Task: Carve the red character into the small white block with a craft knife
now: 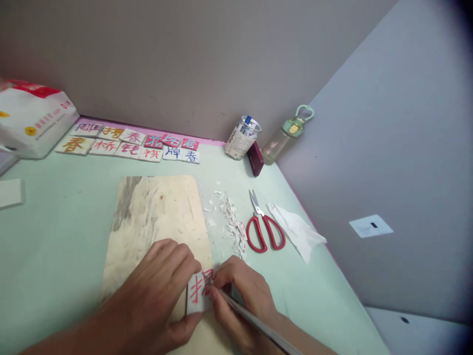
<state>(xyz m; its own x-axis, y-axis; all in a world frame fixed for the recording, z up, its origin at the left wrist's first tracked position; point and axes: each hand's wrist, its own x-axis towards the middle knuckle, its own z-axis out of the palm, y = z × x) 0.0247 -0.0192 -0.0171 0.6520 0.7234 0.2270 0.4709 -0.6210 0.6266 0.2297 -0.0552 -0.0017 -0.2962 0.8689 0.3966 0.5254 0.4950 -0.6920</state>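
Left fingers pin the lettered tile flat; right fingers pinch what seems a blade beside it.

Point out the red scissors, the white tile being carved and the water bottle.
red scissors (265, 230): head view, on the handles.
white tile (195, 292): head view, on its red-lettered face.
water bottle (283, 138): head view, on its clear body.

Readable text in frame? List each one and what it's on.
"春": tan square tile, red brush character, far left of the front row.
"春": white tile, blue character, right end of the front row.
Other painted character tiles: too blurred to read.
White tile with red strokes held by the left hand: partly hidden.
White jar label and white-red bag print: too small.
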